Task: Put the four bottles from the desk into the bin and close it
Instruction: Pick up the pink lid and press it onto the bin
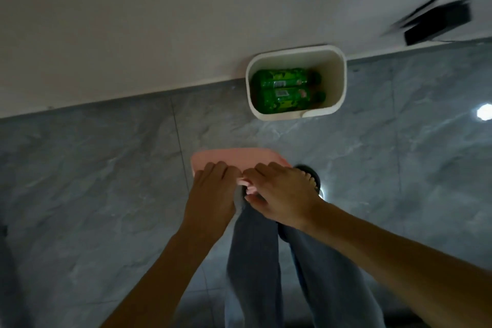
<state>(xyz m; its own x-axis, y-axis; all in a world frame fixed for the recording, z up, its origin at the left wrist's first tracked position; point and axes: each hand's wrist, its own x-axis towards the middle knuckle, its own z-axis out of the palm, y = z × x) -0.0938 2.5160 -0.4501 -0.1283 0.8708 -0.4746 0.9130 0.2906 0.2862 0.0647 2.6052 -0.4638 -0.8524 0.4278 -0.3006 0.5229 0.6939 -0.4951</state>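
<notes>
Head view: both hands, left [210, 189] and right [279, 194], each grip closed on the flat pink plastic lid [234, 158]. Green-labelled plastic bottles [285, 89] lie in the open white rectangular bin [339, 82] on the grey tiled floor [106, 168] against the wall.

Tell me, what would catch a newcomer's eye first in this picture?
The bright green bottles lying in the open white bin against the wall stand out most. Nearer the camera, the left hand and right hand together hold a pink lid above the grey marbled floor.
</notes>
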